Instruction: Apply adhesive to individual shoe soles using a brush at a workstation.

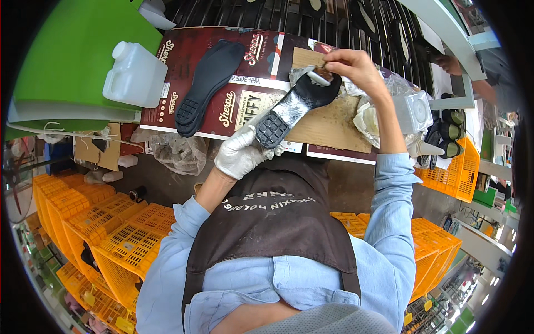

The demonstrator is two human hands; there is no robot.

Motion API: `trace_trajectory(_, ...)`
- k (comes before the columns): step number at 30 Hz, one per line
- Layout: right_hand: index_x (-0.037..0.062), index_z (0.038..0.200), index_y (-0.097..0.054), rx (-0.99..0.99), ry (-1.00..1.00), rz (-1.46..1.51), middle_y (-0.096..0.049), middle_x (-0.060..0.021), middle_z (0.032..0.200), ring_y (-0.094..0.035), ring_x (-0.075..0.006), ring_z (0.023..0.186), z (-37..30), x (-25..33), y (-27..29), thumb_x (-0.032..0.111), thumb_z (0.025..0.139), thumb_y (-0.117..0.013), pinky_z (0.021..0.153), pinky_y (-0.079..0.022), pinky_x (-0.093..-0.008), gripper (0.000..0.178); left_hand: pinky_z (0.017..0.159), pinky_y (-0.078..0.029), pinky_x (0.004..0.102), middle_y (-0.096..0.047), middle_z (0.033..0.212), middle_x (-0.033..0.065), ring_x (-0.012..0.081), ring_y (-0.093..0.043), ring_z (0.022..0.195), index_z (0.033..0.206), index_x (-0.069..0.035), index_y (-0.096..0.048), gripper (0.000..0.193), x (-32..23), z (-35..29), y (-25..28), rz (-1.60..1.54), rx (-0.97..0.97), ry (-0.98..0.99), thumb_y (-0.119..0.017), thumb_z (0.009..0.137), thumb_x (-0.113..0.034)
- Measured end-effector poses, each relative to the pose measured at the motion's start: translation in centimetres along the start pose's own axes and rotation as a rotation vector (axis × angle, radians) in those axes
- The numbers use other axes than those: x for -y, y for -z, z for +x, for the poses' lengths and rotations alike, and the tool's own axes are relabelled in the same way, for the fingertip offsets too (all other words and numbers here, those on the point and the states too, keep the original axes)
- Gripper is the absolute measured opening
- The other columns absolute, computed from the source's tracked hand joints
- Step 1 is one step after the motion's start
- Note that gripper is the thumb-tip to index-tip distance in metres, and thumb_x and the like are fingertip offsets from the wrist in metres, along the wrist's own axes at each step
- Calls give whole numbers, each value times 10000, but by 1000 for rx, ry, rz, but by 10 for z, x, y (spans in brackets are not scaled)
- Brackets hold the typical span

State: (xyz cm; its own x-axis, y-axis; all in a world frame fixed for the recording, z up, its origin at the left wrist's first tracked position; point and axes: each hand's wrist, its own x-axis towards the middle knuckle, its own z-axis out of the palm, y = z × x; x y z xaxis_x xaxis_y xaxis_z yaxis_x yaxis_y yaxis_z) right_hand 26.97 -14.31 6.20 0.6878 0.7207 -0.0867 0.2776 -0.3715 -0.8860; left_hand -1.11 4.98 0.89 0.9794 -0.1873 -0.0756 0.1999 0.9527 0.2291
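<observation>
My left hand (240,153), in a whitish glove, is closed around the heel end of a black shoe sole (312,96). The sole is tilted, with its blocky heel tread near me and its toe end far right. A wet-looking, whitish shine covers its middle. My bare right hand (356,68) pinches a small brush (321,76) with a brown handle and a pale head, which touches the toe end. Left of my hands, a stacked pair of black soles (210,80) lies on the dark red printed board (186,53); the lower one is mostly covered.
A white plastic jug (135,78) stands at the left beside a green machine (72,61). Stained cardboard (336,125) lies under my work. At the right are a clear square container (417,110) and a white cone-shaped nozzle (428,148). Rollers (233,14) run behind; yellow crates (133,236) stand around me.
</observation>
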Motion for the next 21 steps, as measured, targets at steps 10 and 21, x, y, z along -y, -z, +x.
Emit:
trace_trajectory(10, 18, 948, -728, -211, 64, -497, -712, -153, 809, -700, -222, 755, -10, -6, 11, 174, 799, -702, 724, -535, -325, 217, 819, -554, 402, -448, 1365, 228, 340, -580, 1105, 1490, 7, -184, 778, 2, 2, -8, 75, -88, -26, -611, 900, -265)
trace_trajectory(21, 1, 978, -712, -543, -124, -627, -720, -110, 823, -690, -166, 771, -33, -21, 11, 192, 840, -699, 682, -523, -293, 235, 857, -552, 406, -495, 1341, 180, 309, -602, 1096, 1492, -8, -185, 732, 6, 1, -3, 36, -23, -15, -597, 915, -190)
